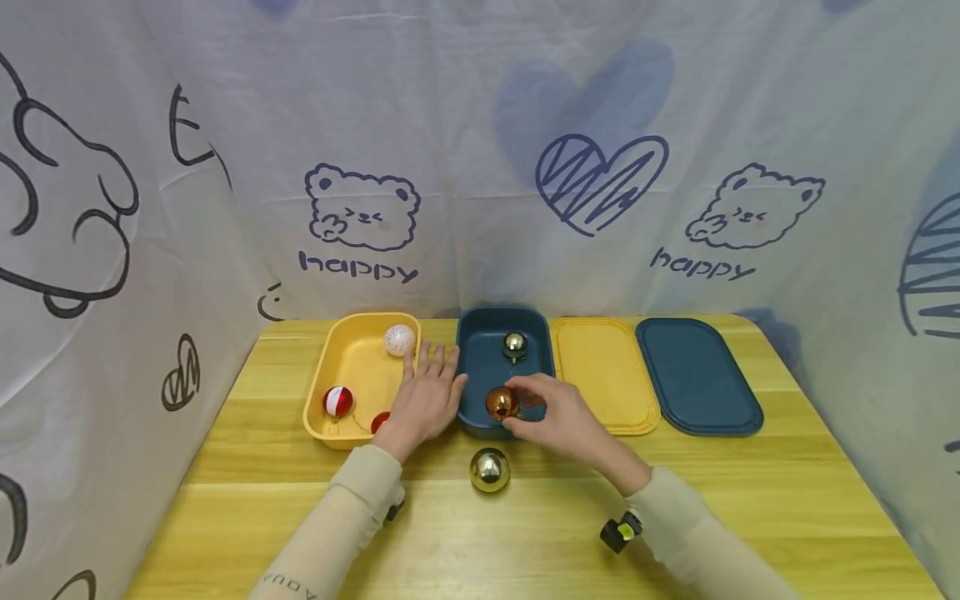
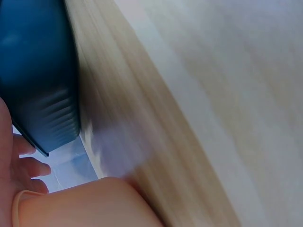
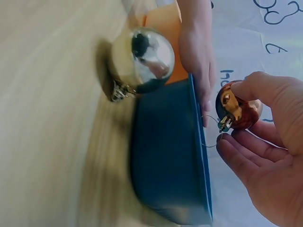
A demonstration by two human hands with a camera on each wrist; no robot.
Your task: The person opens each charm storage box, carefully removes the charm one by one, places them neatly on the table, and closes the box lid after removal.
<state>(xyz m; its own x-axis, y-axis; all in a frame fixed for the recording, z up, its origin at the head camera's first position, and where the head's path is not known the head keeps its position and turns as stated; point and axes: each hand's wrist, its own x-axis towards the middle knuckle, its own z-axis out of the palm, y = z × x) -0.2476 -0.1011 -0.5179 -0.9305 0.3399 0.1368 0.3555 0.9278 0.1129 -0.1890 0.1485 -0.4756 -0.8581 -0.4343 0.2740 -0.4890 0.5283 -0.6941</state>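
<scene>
My right hand (image 1: pixel 558 417) pinches a shiny copper Christmas ball (image 1: pixel 502 403) between thumb and fingers, over the near end of the blue box (image 1: pixel 468 417). The ball's metal cap and thin wire loop show in the right wrist view. Inside that box is a small gold Christmas ball (image 1: pixel 514 345). My left hand (image 1: pixel 429 400) lies with fingers extended over the right rim of the yellow box (image 1: pixel 315 400), close to the blue one. A larger gold Christmas ball (image 1: pixel 489 470) sits on the table in front of the blue box, between my forearms.
The yellow box holds a white speckled ball (image 1: pixel 399 340), a red-and-white ball (image 1: pixel 338 402) and a red ball (image 1: pixel 380 422) partly behind my left hand. A yellow lid (image 1: pixel 606 375) and a blue lid (image 1: pixel 699 377) lie to the right. Printed cloth (image 1: pixel 480 167) hangs behind the table.
</scene>
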